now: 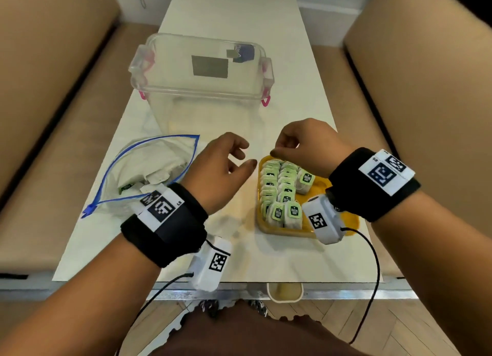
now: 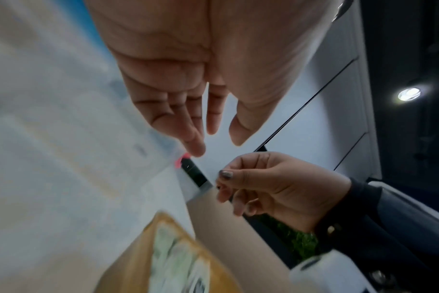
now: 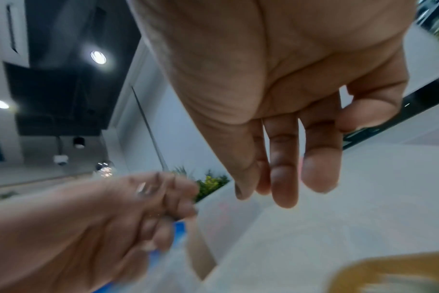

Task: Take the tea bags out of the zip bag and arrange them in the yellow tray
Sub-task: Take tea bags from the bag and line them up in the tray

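The clear zip bag (image 1: 133, 195) with a blue seal lies open at the left of the white table, with several tea bags (image 1: 157, 174) inside. At the right stands the yellow tray (image 1: 282, 231), filled with rows of green-tagged tea bags (image 1: 282, 193). My left hand (image 1: 243, 155) hovers between bag and tray, fingers relaxed, holding nothing; the left wrist view shows the same of the left hand (image 2: 223, 132). My right hand (image 1: 282, 149) hangs over the tray's far end, fingers loosely bent down, fingertips just above the farthest tea bags. In the right wrist view the right hand (image 3: 318, 158) is empty.
A clear plastic box (image 1: 202, 89) with pink latches stands behind the bag and tray. Tan cushions (image 1: 53, 89) flank the narrow table on both sides. A paper cup (image 1: 285, 291) sits below the table's near edge. Cables trail from both wrist cameras.
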A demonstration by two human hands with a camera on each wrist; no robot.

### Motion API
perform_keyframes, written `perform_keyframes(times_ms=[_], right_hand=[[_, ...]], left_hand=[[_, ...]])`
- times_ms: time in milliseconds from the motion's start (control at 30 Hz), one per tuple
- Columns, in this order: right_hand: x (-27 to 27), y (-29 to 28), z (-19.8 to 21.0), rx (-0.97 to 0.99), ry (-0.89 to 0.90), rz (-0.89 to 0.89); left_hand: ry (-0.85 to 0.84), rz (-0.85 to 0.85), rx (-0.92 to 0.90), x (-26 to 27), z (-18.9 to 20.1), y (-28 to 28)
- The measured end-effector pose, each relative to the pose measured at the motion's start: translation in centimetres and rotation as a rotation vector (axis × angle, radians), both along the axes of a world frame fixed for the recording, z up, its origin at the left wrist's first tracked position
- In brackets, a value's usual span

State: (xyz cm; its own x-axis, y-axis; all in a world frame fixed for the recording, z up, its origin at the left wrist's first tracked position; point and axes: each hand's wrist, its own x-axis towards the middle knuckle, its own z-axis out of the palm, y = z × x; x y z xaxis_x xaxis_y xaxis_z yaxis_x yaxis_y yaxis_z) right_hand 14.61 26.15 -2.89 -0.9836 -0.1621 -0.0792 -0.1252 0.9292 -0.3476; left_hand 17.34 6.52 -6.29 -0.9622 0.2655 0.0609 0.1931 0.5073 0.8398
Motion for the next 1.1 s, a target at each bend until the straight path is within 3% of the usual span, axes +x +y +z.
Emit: perform_keyframes(times_ms=[167, 267, 333, 500, 633, 700, 800, 967, 1100], right_hand=[[0.5, -6.6, 1.4, -0.230, 0.073, 0.134], [1.8, -10.8, 0.8, -0.462, 0.090, 0.243], [2.7, -12.9, -0.2, -0.485, 0.149, 0.343], [3.2, -16.7, -2.6, -0.255, 0.183, 0.507], [3.1, -17.8, -3.6, 0.067, -0.074, 0.479], [2.7, -18.4, -4.1, 0.155, -0.167, 0.462], [1.5, -19.6, -5.4, 0.157, -0.180, 0.432], [1.8, -21.0, -8.4, 0.321, -0.206, 0.482], [1.7, -21.9, -9.3, 0.304, -0.218, 0.410]], left_hand=[[0.206, 0.110, 0.059, -0.7, 4.5, -4.5], [0.279, 0.139, -0.018, -0.4, 5.5, -9.1], [0.286, 0.105, -0.121, 0.1, 5.2, -12.0], [0.038, 0.127, -0.362, 1.6, 2.3, -17.1], [-0.002, 0.235, -0.388, 2.4, 0.3, -18.2], [0.018, 0.177, -0.350, 2.8, -0.2, -18.1], [0.057, 0.064, -0.309, 3.3, -0.2, -18.0], [0.064, -0.002, -0.329, 3.6, 0.0, -18.8], [0.050, -0.034, -0.333, 3.8, -0.1, -19.3]])
